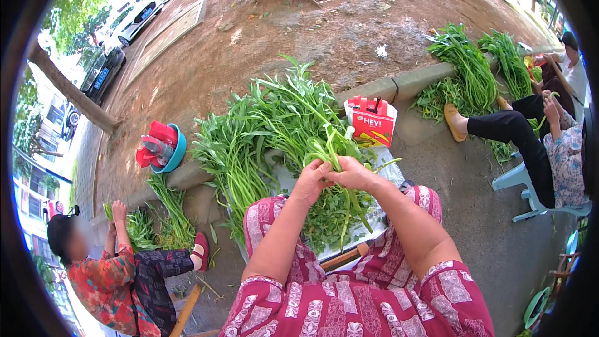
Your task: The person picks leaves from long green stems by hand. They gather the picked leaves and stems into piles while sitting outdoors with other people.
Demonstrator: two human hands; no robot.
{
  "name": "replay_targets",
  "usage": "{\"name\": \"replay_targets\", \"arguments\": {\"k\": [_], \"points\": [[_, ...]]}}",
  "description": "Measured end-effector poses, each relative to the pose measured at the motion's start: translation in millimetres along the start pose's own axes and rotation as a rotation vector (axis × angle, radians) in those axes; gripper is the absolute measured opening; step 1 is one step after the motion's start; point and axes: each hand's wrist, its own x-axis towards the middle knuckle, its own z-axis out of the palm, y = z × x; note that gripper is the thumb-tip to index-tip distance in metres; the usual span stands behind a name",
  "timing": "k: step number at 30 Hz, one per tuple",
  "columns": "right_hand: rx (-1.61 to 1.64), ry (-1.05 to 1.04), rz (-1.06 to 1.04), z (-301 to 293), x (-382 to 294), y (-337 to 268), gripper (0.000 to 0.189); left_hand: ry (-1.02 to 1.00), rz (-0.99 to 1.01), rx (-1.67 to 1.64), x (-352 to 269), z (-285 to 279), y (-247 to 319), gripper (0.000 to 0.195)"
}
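Observation:
My left hand (311,180) and my right hand (352,173) meet in front of my knees, both closed on green leafy stems (333,150). Some of these stems hang down below my hands. Under them, loose leaves and short stem pieces (327,224) lie piled on a pale plastic sheet (390,168). Long-stemmed leafy greens, which look like water spinach (243,159), form a large heap just beyond and to the left of my hands.
A red and white bag (372,121) stands behind the sheet by the stone kerb (374,90). A blue basin (175,152) holds red bags. One person (103,285) sits at left; others (566,150) sit at right beside more greens (468,65). A light-blue plastic stool (529,182) supports one.

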Motion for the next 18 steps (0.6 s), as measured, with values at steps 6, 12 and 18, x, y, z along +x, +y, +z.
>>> {"name": "replay_targets", "arguments": {"k": [6,12,18], "points": [[-0.429,0.001,-0.201,4.7,8.4,24.3,0.029,-0.086,-0.062,-0.227,4.6,1.4,5.8,0.054],[-0.569,0.072,-0.175,8.0,14.8,38.8,0.037,0.109,0.122,0.066,4.3,25.4,19.6,0.040],[-0.356,0.054,-0.212,3.6,5.3,1.3,0.048,0.192,0.219,0.033,-0.3,31.2,40.4,0.038]]}}
